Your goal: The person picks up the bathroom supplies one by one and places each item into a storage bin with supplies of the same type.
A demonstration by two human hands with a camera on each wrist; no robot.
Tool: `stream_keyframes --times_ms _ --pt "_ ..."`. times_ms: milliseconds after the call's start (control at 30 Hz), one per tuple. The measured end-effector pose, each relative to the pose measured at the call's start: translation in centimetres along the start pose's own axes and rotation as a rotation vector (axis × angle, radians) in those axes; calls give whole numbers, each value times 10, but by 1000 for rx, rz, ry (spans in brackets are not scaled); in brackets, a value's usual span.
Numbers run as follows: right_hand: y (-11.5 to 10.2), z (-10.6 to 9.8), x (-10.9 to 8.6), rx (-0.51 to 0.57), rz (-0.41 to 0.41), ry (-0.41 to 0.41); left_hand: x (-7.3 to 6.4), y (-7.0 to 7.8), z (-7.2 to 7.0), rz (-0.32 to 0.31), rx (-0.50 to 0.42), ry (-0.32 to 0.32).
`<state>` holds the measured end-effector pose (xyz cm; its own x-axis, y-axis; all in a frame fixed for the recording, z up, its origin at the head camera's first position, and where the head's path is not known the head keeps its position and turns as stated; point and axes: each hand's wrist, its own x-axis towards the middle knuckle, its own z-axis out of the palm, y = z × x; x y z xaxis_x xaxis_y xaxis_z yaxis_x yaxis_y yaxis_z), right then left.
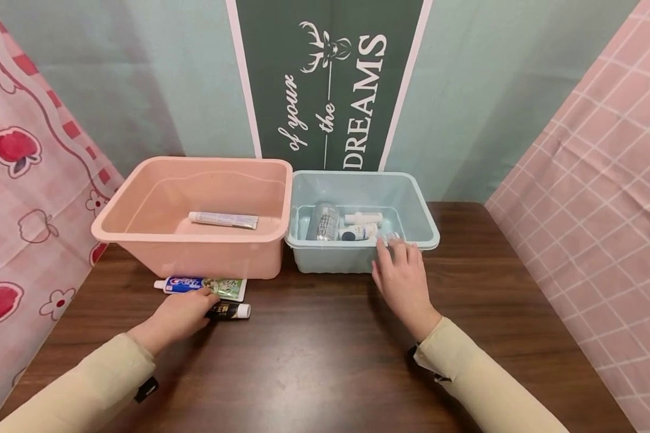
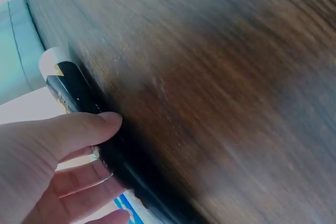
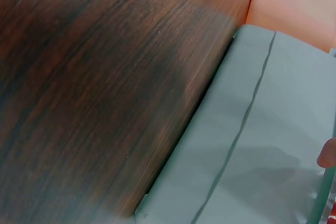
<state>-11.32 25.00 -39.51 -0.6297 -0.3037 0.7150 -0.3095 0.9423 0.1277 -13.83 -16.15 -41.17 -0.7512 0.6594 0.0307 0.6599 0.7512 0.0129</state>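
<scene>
My left hand [image 1: 186, 316] pinches a black toothpaste tube [image 2: 134, 174] with a white cap, lying on the table. In the left wrist view the thumb presses its top while the fingers reach along its other side. Right behind that tube lies a blue and green toothpaste tube [image 1: 230, 288], partly covered by my fingers. My right hand [image 1: 403, 282] rests at the front rim of the light blue bin [image 1: 325, 258], its fingers over the edge. Inside that bin are a clear bottle [image 1: 327, 224], white bottles [image 1: 364, 218] and another small item near my fingertips.
A pink bin [image 1: 238, 258] stands against the blue bin's left side, with a white toothpaste tube [image 1: 224, 220] on its floor. Both bins sit toward the back of the dark wooden table [image 1: 314, 361]. Fabric curtains [image 1: 590, 180] surround the table.
</scene>
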Motion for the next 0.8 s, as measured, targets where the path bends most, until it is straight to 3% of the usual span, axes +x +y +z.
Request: stream_keyframes --times_ms 167,467,800 --pt "-2 -2 -1 -7 1 -7 -4 -4 -2 10 24 -3" --pt "-4 -6 1 -22 21 -39 -3 -7 -23 27 77 108" --pt "-2 -4 1 -15 15 -31 -2 -9 -40 57 95 179"
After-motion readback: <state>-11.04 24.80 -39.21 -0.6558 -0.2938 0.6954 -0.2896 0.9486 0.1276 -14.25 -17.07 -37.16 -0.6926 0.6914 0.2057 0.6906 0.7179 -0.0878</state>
